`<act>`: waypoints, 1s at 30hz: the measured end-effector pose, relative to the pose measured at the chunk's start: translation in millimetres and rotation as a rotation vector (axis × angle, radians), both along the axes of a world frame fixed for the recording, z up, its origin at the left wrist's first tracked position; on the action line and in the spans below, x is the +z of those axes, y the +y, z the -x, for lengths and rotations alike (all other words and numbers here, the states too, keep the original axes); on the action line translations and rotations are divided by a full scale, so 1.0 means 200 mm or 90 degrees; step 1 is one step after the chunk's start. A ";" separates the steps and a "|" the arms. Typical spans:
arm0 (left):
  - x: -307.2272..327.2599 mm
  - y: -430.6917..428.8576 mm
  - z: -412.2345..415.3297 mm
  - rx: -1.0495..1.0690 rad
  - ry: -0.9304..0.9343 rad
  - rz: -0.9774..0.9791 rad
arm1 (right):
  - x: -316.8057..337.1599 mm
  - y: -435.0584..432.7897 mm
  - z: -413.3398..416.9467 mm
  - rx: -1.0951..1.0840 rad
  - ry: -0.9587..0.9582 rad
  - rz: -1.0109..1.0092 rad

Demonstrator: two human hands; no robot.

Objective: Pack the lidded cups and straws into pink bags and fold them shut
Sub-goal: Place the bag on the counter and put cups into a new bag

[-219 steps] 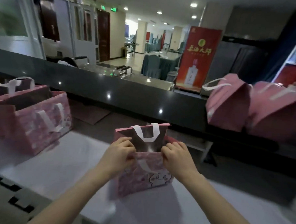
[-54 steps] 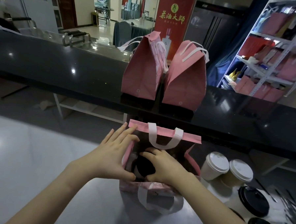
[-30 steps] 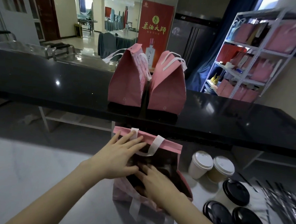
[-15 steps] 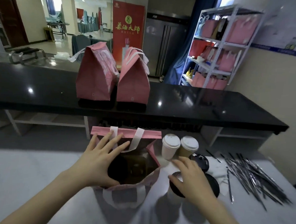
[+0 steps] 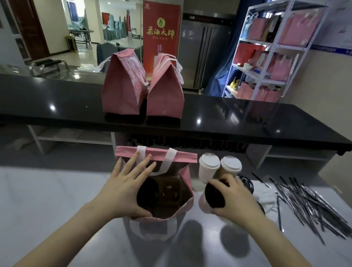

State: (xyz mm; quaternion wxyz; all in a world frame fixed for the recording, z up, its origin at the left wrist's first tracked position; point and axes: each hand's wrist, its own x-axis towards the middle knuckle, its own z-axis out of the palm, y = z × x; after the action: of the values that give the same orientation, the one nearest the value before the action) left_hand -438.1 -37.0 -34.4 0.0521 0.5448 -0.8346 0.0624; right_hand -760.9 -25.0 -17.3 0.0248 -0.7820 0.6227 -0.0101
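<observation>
An open pink bag (image 5: 186, 179) with white handles stands on the white table in front of me. A black-lidded cup (image 5: 147, 194) sits inside it on the left, in a brown holder. My left hand (image 5: 125, 190) presses flat with spread fingers against the bag's left rim. Just right of the bag, my right hand (image 5: 236, 199) grips the top of another black-lidded cup (image 5: 213, 197). Two white-lidded cups (image 5: 209, 166) (image 5: 230, 166) stand behind it. A pile of dark straws (image 5: 308, 203) lies at the right.
Two folded pink bags (image 5: 122, 87) (image 5: 166, 92) stand on the black counter (image 5: 253, 121) beyond the table. Another black lid (image 5: 247, 183) shows behind my right hand on white paper (image 5: 266, 197). A white shelf rack (image 5: 275, 46) with pink bags is at the back right.
My right hand came out of the bag, moved right and closed on a black-lidded cup, which now appears raised and tilted. My left hand stayed on the bag's rim. The view panned right.
</observation>
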 end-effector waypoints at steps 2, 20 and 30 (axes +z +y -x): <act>-0.01 0.00 0.01 0.000 -0.001 0.002 | 0.19 0.05 -0.01 0.012 -0.074 0.076; 0.07 -0.03 -0.01 0.016 -0.046 0.012 | 0.19 0.04 -0.56 0.241 0.102 0.063; 0.06 -0.08 0.00 -0.052 -0.054 -0.019 | 0.17 -0.03 -0.67 0.249 0.140 0.127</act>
State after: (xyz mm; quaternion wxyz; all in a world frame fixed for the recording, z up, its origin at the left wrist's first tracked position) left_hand -438.0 -52.9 -23.2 0.0112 0.5082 -0.8583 0.0704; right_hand -626.1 -31.9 16.5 -0.1186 -0.8826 0.4546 0.0184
